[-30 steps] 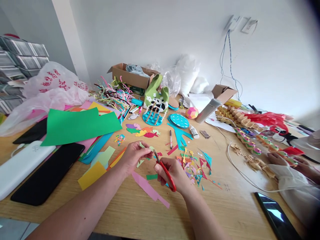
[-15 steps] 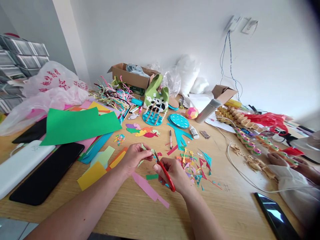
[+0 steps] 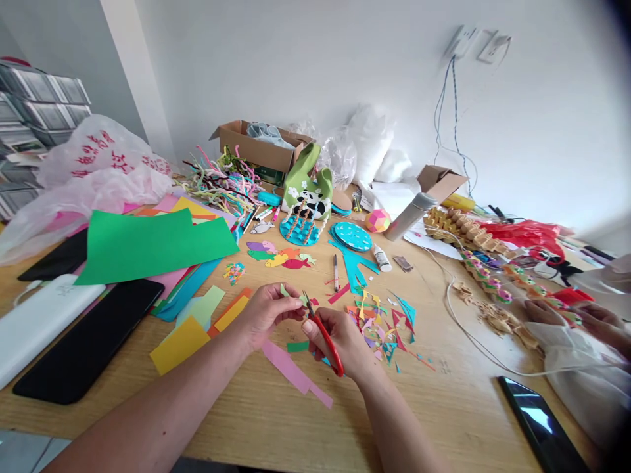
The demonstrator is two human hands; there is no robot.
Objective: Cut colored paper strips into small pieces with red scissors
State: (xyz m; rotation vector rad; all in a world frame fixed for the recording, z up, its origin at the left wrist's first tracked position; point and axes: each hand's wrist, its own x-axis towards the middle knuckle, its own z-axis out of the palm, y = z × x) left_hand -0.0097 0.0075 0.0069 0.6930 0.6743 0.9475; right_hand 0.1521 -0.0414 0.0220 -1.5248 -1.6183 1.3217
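Note:
My left hand [image 3: 272, 310] pinches a small piece of light green paper [image 3: 284, 290], mostly covered by the fingers. Just to its right, my right hand [image 3: 340, 338] is closed round the handles of red scissors [image 3: 331, 346]. The blades point up and to the left, beside the left fingertips. Beneath the hands lie a pink paper strip [image 3: 290, 369] and a green scrap [image 3: 298, 347]. Several coloured paper fish [image 3: 282, 256] rest beyond the hands, near a heap of tiny paper bits [image 3: 233, 272]. Colourful offcuts [image 3: 382, 322] are scattered right of the scissors.
Green paper sheets [image 3: 158, 243] and a black phone-like slab [image 3: 89, 341] lie left. A pen [image 3: 336, 272], glue bottle [image 3: 382, 258] and grey flask [image 3: 409, 217] stand or lie beyond. At right are a phone [image 3: 539, 420], a white cable [image 3: 463, 335] and another person's hands [image 3: 599, 322].
The light green paper has shifted in my left fingers, and the part hanging below them no longer shows. The scissors stay close by; the view has moved slightly.

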